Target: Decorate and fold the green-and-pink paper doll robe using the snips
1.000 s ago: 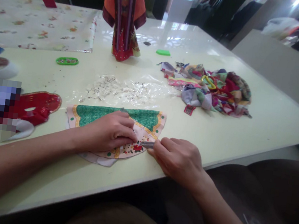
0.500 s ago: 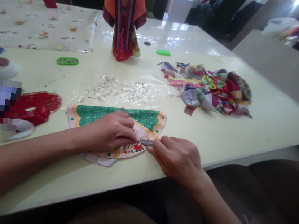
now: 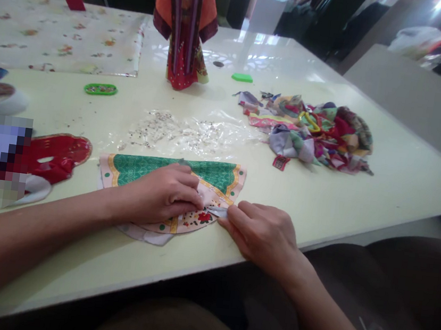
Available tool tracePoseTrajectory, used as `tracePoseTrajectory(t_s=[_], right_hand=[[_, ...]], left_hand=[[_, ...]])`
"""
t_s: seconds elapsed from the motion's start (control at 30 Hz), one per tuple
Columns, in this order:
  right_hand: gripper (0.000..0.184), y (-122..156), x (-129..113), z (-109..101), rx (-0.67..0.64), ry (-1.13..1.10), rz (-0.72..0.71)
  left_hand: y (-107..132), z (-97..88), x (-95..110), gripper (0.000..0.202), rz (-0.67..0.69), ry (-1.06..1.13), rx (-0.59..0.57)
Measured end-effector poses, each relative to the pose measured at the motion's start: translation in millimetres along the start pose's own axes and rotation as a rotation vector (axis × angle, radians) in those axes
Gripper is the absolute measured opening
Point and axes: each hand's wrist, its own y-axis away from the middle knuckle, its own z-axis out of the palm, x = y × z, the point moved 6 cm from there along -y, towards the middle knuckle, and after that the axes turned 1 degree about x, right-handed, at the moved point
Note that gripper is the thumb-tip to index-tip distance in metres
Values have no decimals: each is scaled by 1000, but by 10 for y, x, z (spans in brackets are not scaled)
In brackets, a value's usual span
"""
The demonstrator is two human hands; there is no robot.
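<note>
Fan-shaped fabric piece (image 3: 211, 173) lying flat on the worktop (image 3: 380, 206), close to the near edge, straight in front of the person. Along the curved top, a green panel with a fine scale pattern, edged in gold and pale pink. Lower down, a cream band dotted with green spots and printed with small red flowers. Pale folds gathered toward the middle, and a white cloth (image 3: 147, 236) showing underneath along the bottom edge.

Left hand (image 3: 164, 195) lying across the middle of the piece, fingers together and curved downward, with no clear grip on the cloth. Right hand (image 3: 260, 231) at the piece's right side, fingertips (image 3: 234, 215) against the fold, beside a small grey sliver (image 3: 218, 213), too small to identify. Whether those fingers grip it, impossible to tell.

Just beyond the piece, a clear plastic sheet (image 3: 176, 133) strewn with tiny beads. To the left, a red cut-out shape (image 3: 56, 158) beside a pixelated patch. Farther right, a heap of multicoloured fabric scraps (image 3: 313, 133). Toward the back, a standing doll in an orange and red robe (image 3: 184, 32), a green tray (image 3: 101, 89) and a floral cloth (image 3: 60, 33).
</note>
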Motion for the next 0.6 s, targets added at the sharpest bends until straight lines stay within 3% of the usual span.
tracePoseTrajectory(t_s=[0.6], right_hand=[[29, 11, -3, -11, 2, -4, -26]], left_hand=[[-1, 21, 29, 20, -28, -34, -54]])
